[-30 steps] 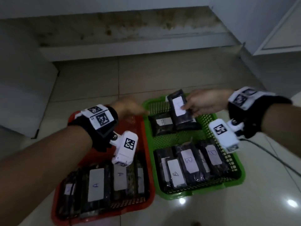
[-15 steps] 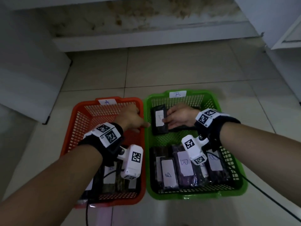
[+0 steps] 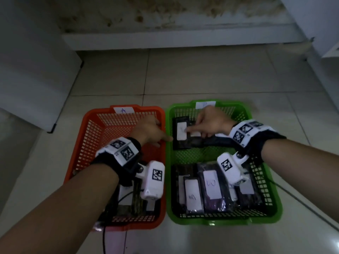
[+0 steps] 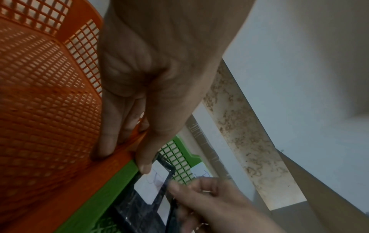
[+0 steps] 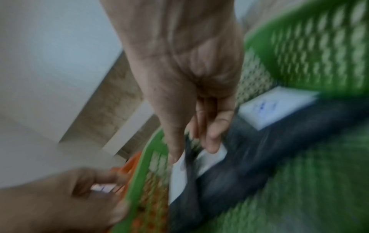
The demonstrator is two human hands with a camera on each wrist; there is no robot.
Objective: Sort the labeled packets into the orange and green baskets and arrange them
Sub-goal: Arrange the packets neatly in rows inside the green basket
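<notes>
Black packets with white labels lie in both baskets. We have our right hand (image 3: 212,123) in the far end of the green basket (image 3: 271,204). Its fingers curl onto one packet (image 3: 201,141) that lies flat there, and the pointing finger reaches across to the label of the next packet (image 3: 180,132), which lies just beside it, nearer the orange basket (image 3: 86,143). In the right wrist view, the thumb and fingertips (image 5: 211,141) pinch the packet's edge, but that view is blurry. Our left hand (image 3: 148,131) holds the orange basket's wall where the two baskets touch. The fingers (image 4: 107,141) press inside the wall and the thumb hooks over the rim. More packets (image 3: 211,187) lie in a row at the near end of the green basket. Some also lie at the near end of the orange one, partly hidden by our left arm. Both baskets sit on a tiled floor (image 3: 201,74).
</notes>
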